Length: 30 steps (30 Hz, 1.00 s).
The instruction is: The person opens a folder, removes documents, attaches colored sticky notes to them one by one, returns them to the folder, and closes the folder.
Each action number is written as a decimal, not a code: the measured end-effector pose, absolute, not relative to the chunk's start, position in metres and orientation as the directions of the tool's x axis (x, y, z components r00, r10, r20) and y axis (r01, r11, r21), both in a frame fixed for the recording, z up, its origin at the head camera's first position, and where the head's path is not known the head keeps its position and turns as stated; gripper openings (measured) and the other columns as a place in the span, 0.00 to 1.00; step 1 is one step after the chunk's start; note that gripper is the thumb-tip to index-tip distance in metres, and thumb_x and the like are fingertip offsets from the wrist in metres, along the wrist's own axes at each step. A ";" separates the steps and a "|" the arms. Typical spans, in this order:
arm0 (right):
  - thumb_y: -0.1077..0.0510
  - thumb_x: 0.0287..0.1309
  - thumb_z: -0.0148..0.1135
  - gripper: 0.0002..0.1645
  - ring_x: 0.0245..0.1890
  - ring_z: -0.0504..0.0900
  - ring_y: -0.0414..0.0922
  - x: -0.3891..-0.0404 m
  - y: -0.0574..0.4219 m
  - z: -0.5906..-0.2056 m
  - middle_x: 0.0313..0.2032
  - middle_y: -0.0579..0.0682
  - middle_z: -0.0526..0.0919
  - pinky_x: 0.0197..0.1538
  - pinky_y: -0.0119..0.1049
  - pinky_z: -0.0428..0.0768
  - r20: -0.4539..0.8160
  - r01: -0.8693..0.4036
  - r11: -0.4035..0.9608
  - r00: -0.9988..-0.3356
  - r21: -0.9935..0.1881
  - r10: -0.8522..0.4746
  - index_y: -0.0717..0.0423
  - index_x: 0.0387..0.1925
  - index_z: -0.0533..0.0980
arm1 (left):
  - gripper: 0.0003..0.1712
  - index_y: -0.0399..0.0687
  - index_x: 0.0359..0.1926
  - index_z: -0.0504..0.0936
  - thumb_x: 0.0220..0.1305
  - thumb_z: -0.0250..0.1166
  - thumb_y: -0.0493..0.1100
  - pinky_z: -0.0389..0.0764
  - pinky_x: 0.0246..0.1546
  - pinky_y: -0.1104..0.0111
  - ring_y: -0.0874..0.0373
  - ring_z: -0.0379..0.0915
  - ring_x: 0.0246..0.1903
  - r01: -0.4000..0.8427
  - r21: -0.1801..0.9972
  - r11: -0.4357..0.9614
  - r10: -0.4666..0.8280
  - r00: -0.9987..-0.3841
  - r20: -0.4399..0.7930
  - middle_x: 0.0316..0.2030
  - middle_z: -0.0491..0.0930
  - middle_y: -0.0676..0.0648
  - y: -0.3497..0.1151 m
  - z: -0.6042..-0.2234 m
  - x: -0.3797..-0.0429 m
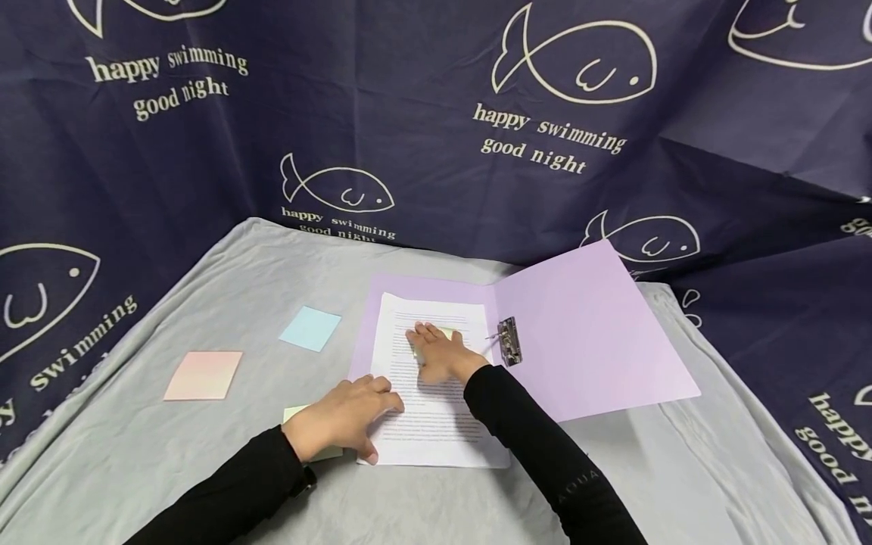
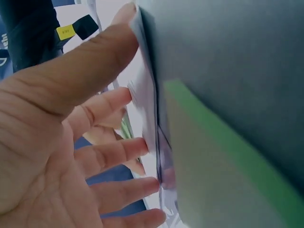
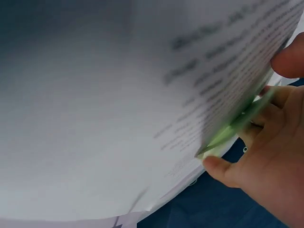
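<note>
A printed sheet of paper [image 1: 443,446] lies on the left side of an opened purple folder [image 1: 593,325]. On its upper middle, my right hand [image 1: 444,357] lies with fingers extended over a yellow-green sticky note [image 3: 223,135], most of which the hand hides in the head view. My left hand [image 1: 350,415] rests at the paper's lower left edge, fingers spread and thumb at the near corner. Beneath and beside that hand is a green sticky note pad [image 2: 213,156], partly covered in the head view.
A blue sticky note [image 1: 310,328] and a pink one [image 1: 203,375] lie to the left on the grey cloth [image 1: 259,469]. The folder's metal clip [image 1: 509,342] sits near its spine, and the folder's right cover tilts up. Dark blue fish-print fabric [image 1: 422,98] hangs behind.
</note>
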State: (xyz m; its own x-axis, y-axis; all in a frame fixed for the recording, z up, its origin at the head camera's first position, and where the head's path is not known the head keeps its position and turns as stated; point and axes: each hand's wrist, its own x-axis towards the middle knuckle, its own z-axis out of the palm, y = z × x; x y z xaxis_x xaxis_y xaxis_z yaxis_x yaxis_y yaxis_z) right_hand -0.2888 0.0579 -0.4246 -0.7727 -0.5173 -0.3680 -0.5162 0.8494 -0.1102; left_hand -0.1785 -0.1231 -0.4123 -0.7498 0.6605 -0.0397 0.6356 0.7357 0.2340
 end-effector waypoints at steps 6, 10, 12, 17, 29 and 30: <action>0.56 0.49 0.55 0.52 0.70 0.38 0.43 -0.292 0.061 -0.423 0.72 0.47 0.41 0.63 0.57 0.44 -0.358 -0.518 0.849 -0.777 -0.106 -0.518 0.51 0.73 0.42 | 0.37 0.55 0.45 0.77 0.26 0.81 0.52 0.71 0.28 0.62 0.57 0.67 0.35 0.634 0.253 0.731 0.666 -0.744 -0.059 0.41 0.67 0.53 -0.124 -0.411 -0.182; 0.53 0.50 0.56 0.52 0.70 0.39 0.43 -0.294 0.067 -0.420 0.71 0.46 0.42 0.63 0.57 0.46 -0.358 -0.504 0.855 -0.781 -0.121 -0.511 0.52 0.72 0.42 | 0.37 0.57 0.43 0.77 0.25 0.81 0.54 0.70 0.26 0.63 0.58 0.66 0.32 0.621 0.221 0.752 0.649 -0.756 -0.084 0.38 0.66 0.54 -0.121 -0.409 -0.182; 0.53 0.49 0.56 0.52 0.70 0.40 0.43 -0.294 0.071 -0.419 0.71 0.45 0.42 0.63 0.55 0.47 -0.366 -0.487 0.862 -0.784 -0.138 -0.501 0.52 0.72 0.43 | 0.36 0.58 0.42 0.77 0.25 0.81 0.55 0.69 0.26 0.64 0.58 0.66 0.31 0.614 0.204 0.763 0.640 -0.762 -0.098 0.38 0.65 0.54 -0.119 -0.407 -0.182; 0.55 0.48 0.56 0.51 0.70 0.41 0.45 -0.292 0.083 -0.416 0.71 0.48 0.43 0.65 0.45 0.47 -0.396 -0.450 0.878 -0.785 -0.164 -0.476 0.56 0.72 0.44 | 0.36 0.58 0.42 0.78 0.25 0.81 0.56 0.68 0.26 0.66 0.58 0.65 0.30 0.602 0.191 0.775 0.628 -0.767 -0.131 0.37 0.64 0.54 -0.116 -0.406 -0.180; 0.54 0.53 0.56 0.48 0.69 0.43 0.50 -0.288 0.109 -0.413 0.71 0.55 0.45 0.66 0.40 0.45 -0.402 -0.385 0.897 -0.802 -0.217 -0.442 0.64 0.70 0.45 | 0.36 0.60 0.41 0.78 0.24 0.81 0.57 0.67 0.24 0.65 0.58 0.64 0.28 0.598 0.175 0.782 0.620 -0.774 -0.130 0.35 0.63 0.55 -0.120 -0.407 -0.180; 0.54 0.54 0.56 0.48 0.69 0.43 0.50 -0.288 0.110 -0.413 0.71 0.55 0.45 0.66 0.40 0.45 -0.409 -0.375 0.900 -0.802 -0.220 -0.435 0.64 0.70 0.45 | 0.36 0.60 0.41 0.78 0.24 0.81 0.57 0.67 0.24 0.65 0.59 0.64 0.28 0.598 0.179 0.781 0.622 -0.772 -0.129 0.35 0.63 0.55 -0.120 -0.407 -0.180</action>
State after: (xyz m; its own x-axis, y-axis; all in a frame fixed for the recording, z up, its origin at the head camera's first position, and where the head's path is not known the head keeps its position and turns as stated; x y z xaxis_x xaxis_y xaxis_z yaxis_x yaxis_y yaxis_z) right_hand -0.2882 0.1099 -0.4126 -0.8022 -0.4346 -0.4092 -0.3755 0.9003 -0.2201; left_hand -0.1802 -0.1202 -0.4069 -0.7725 0.6217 -0.1294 0.5985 0.7809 0.1790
